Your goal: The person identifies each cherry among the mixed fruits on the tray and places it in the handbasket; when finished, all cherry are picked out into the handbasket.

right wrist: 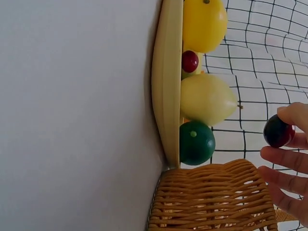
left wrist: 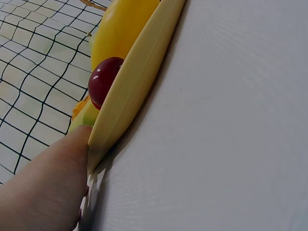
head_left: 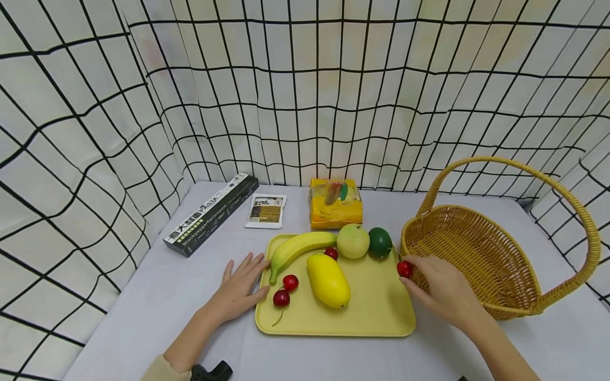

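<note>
My right hand pinches a red cherry between thumb and fingers, over the gap between the yellow tray and the wicker basket. In the right wrist view the cherry shows dark and red, held above the basket's rim. My left hand lies with fingers spread, its tips at the tray's left edge. On the tray are a banana, a yellow mango, a pale green round fruit, a dark green fruit, and cherries, one of them partly hidden behind the mango.
Behind the tray stand a yellow packet, a white sachet and a long dark pasta box. The basket's tall handle arches up at the right. Black netting over white cloth encloses the table's back and sides.
</note>
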The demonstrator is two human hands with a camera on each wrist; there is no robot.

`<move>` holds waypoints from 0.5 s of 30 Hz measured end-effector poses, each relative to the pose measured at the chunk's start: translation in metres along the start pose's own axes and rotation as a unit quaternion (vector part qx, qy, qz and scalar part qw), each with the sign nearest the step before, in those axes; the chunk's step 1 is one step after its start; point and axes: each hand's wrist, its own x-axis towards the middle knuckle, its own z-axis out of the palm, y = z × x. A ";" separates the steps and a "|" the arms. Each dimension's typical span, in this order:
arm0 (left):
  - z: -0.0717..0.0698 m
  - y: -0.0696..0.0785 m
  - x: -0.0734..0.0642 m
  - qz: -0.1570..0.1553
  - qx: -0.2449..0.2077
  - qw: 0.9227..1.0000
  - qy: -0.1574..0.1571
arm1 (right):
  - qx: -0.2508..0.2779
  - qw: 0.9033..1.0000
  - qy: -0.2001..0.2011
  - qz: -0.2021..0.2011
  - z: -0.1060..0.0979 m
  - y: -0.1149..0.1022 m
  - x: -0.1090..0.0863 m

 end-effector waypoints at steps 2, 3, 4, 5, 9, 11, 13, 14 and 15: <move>0.000 0.000 0.000 0.000 -0.001 1.000 0.000 | -0.001 1.000 0.009 0.011 0.000 0.003 0.000; 0.000 0.001 0.000 -0.001 -0.002 1.000 0.000 | -0.001 1.000 0.014 0.016 0.001 0.005 0.000; 0.000 0.001 0.000 -0.002 -0.003 1.000 -0.001 | 0.000 1.000 0.018 0.021 0.001 0.006 0.000; 0.000 0.001 0.000 -0.002 -0.003 1.000 -0.001 | -0.001 0.999 0.021 0.028 0.000 0.007 0.000; 0.000 0.001 0.000 -0.002 -0.004 1.000 0.000 | 0.006 0.999 0.019 0.050 0.000 0.012 0.000; 0.000 0.001 0.000 -0.001 -0.003 1.000 0.001 | 0.012 0.998 0.014 0.061 -0.001 0.013 0.000; 0.000 0.001 0.000 0.000 -0.003 1.000 0.001 | 0.020 0.997 0.011 0.067 -0.001 0.015 0.000; 0.000 0.001 0.000 0.000 -0.002 1.000 0.001 | 0.022 0.997 0.009 0.070 -0.001 0.016 0.000; -0.001 0.001 -0.001 -0.001 -0.002 1.000 0.001 | 0.024 0.997 0.007 0.073 -0.001 0.017 0.000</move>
